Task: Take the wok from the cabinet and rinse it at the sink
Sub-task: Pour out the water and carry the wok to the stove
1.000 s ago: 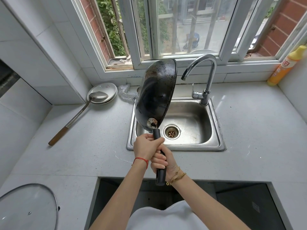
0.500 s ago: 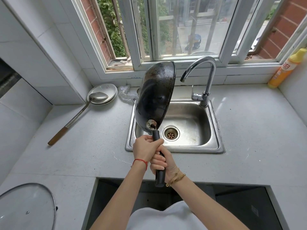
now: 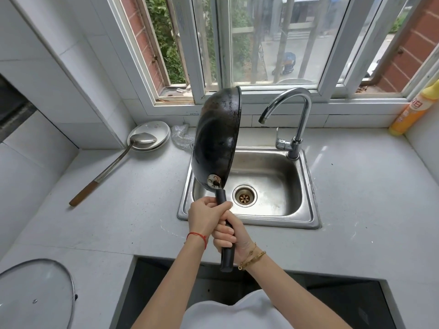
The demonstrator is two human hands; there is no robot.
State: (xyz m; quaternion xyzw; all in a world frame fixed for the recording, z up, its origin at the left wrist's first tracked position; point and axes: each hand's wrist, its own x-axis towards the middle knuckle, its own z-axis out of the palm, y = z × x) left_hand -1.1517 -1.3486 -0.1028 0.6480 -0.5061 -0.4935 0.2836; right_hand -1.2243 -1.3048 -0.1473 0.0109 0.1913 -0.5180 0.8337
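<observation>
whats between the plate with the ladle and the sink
In the head view, a crumpled clear plastic bag lies on the counter between the plate and the sink; the raised wok hides its right part.

Blackened, mottled metal wok (image 3: 217, 138) with matt black handle, brushed stainless steel sink (image 3: 306, 186), glossy chrome faucet (image 3: 297, 115), speckled matt stone countertop (image 3: 368, 198), wooden-handled steel ladle (image 3: 111, 165), clear glass lid (image 3: 35, 295), glossy yellow plastic bottle (image 3: 413, 108)

White tiled walls (image 3: 59, 67) meet a pale grey counter (image 3: 368, 198). Behind the counter, a white-framed window (image 3: 268, 43) lets in daylight and shows brick, greenery and pavement. A yellow bottle (image 3: 411, 110) stands at the counter's right end under the window.
</observation>
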